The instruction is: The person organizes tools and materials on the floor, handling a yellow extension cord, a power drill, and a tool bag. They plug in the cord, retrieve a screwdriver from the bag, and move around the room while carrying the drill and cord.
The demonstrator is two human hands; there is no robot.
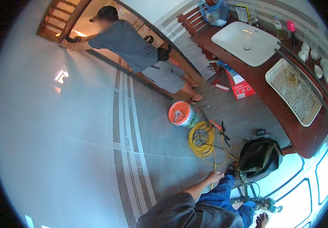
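Cable (199, 148) lies mostly coiled on the floor (240, 114) beside the bucket (182, 114); we judge a loose run remains uncoiled. We note the left hand (214, 176) closed round it; the right hand's (262, 219) grip we cannot tell.

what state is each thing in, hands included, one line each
left hand: closed around yellow hose
right hand: partly in view, no held thing visible
yellow hose: mostly coiled on the floor
bucket: standing upright
white basket: open-topped, with something inside
blue plastic bag: filled, whether tied unclear
dark bag: on the floor, whether open unclear
white basin: uncovered
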